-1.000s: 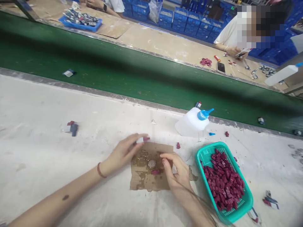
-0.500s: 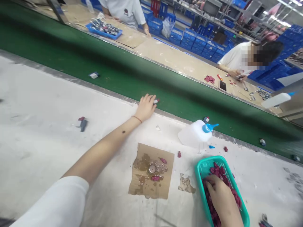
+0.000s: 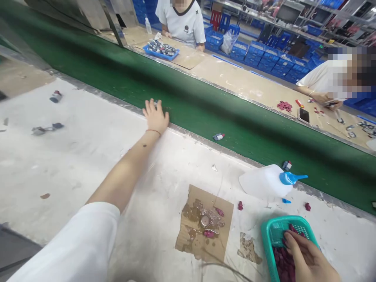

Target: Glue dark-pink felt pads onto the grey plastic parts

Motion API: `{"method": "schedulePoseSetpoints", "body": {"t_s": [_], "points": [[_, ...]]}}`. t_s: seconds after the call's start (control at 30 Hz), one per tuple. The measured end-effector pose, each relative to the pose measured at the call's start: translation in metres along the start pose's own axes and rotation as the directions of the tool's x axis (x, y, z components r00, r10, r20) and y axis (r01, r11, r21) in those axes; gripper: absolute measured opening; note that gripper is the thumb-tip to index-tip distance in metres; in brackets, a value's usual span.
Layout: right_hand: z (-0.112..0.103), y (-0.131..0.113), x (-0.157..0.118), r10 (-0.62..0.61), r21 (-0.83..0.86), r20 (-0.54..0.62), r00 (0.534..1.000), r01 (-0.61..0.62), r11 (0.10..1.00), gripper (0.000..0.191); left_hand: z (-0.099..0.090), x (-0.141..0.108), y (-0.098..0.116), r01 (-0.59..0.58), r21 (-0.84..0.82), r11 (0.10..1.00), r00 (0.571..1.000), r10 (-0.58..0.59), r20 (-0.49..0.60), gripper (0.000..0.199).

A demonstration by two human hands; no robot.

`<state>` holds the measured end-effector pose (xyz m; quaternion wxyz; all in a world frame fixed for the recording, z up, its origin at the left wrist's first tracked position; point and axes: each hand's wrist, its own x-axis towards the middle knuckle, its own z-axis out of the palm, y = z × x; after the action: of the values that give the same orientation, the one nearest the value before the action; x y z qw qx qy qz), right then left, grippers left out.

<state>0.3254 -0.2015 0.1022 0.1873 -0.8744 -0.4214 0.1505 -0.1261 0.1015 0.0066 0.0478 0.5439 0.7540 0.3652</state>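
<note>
My left hand [image 3: 156, 117] reaches over the near edge of the green conveyor belt [image 3: 188, 113], fingers spread, with a small grey part [image 3: 156, 103] by its fingertips. At the teal basket [image 3: 266, 239], my right hand [image 3: 305, 250] has thumb and fingers pinched together above dark red pieces [image 3: 283, 260]; what lies between the fingertips is too small to make out. Left of the basket is a cardboard sheet [image 3: 216, 246] with wet glue, a round metal cap [image 3: 205, 221] and two red pieces.
A white bottle [image 3: 263, 181] with a blue nozzle lies near the belt. Small grey assemblies [image 3: 218, 137] ride on the belt; others lie on the table [image 3: 88, 156] at left. Across the belt, two people [image 3: 182, 23] sit by a blue tray [image 3: 161, 55].
The view has shifted left. The small part that was under my left hand now lies on the belt to its right, and my left hand is farther left with fingers spread.
</note>
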Motion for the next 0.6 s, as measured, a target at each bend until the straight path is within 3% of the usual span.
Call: {"method": "schedulePoseSetpoints", "body": {"t_s": [0.17,0.33,0.5,0.6], "points": [[-0.003,-0.020,-0.026,-0.010,0.340,-0.035,0.999,0.021,0.940,0.037,-0.010,0.006,-0.003,0.094,-0.138,0.986,0.994,-0.085,0.069,0.047],[0.007,-0.041,-0.043,-0.183,0.569,0.034,0.983,0.131,0.812,0.032,-0.021,-0.002,0.010,0.089,-0.289,0.953,0.994,-0.068,0.082,0.018],[0.037,-0.058,-0.052,-0.377,0.642,0.143,0.915,0.204,0.739,0.027,-0.025,-0.016,0.029,0.096,-0.439,0.893,0.995,-0.078,0.060,0.025],[0.059,-0.066,-0.058,-0.508,0.590,0.185,0.841,0.318,0.742,0.024,-0.025,-0.047,0.042,0.177,-0.543,0.821,0.981,-0.100,0.168,0.028]]}}
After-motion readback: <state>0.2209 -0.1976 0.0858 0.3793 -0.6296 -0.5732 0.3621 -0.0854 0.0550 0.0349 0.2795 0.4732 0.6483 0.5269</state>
